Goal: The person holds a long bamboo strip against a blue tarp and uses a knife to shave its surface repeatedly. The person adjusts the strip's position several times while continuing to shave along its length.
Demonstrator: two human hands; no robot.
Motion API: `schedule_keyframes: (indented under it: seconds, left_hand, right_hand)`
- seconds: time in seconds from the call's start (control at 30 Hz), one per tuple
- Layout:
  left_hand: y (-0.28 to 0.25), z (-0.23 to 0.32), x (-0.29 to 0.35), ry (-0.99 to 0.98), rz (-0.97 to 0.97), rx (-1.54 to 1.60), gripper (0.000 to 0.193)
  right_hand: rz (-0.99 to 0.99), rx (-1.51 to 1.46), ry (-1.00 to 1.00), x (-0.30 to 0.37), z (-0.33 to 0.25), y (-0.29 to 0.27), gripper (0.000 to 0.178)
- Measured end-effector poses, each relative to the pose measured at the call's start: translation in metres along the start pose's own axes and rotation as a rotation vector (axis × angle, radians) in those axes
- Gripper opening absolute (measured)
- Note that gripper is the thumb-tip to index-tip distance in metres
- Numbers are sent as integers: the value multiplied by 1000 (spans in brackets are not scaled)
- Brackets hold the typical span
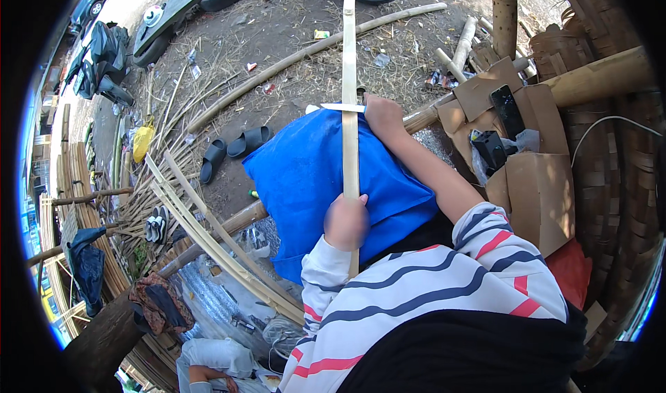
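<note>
A long, pale bamboo strip (pixel 350 150) runs from my lap straight away from me, over a blue cloth (pixel 295 167) spread across my legs. My left hand (pixel 347 223), partly blurred, is closed round the strip's near part. Farther along, my right hand (pixel 381 115) grips a knife (pixel 334 106) just right of the strip. The knife's blade lies crosswise over the strip and its tip points left. The handle is mostly hidden inside my right hand. Beyond the blade the strip's far end sticks out above the ground.
On the left, several split bamboo strips (pixel 208 237) lean over a bamboo rail (pixel 243 216). Dark sandals (pixel 250 142) lie beyond. A cardboard box (pixel 538 192) holding a phone (pixel 508 112) stands at right. At the lower left another person (pixel 218 362) is partly visible.
</note>
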State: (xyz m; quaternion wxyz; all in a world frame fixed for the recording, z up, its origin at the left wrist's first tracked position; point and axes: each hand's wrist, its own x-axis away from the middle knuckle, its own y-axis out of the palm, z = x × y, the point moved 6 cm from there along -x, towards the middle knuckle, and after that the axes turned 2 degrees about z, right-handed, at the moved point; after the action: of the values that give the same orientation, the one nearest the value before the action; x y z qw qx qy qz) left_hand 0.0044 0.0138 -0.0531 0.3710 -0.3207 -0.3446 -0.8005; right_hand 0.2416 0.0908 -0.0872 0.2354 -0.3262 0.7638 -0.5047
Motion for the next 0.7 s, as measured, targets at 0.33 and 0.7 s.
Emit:
schedule_keyframes:
  seconds: [0.33, 0.7]
  left_hand:
    - [8, -15, 23, -142, -77, 59, 21]
    - [8, -16, 20, -157, -113, 55, 20]
  right_hand:
    - [-99, 123, -56, -118, 44, 3, 18]
    - [-459, 38, -215, 23, 6, -19, 17]
